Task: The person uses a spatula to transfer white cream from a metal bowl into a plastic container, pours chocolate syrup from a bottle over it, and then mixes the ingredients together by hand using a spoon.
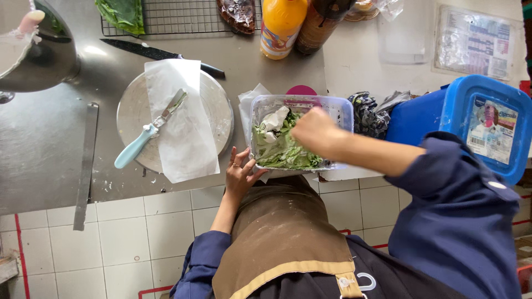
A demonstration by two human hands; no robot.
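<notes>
Green leaves [282, 152] under closed right hand [313, 130]

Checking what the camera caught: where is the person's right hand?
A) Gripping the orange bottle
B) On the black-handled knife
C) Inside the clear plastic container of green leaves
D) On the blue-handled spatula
C: the right hand reaches into the clear plastic container of green leaves.

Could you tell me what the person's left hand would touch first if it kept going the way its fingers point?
The left hand points toward the clear plastic container of green leaves; its near wall comes first, and the fingertips seem nearly against it already, though depth is unclear.
</notes>
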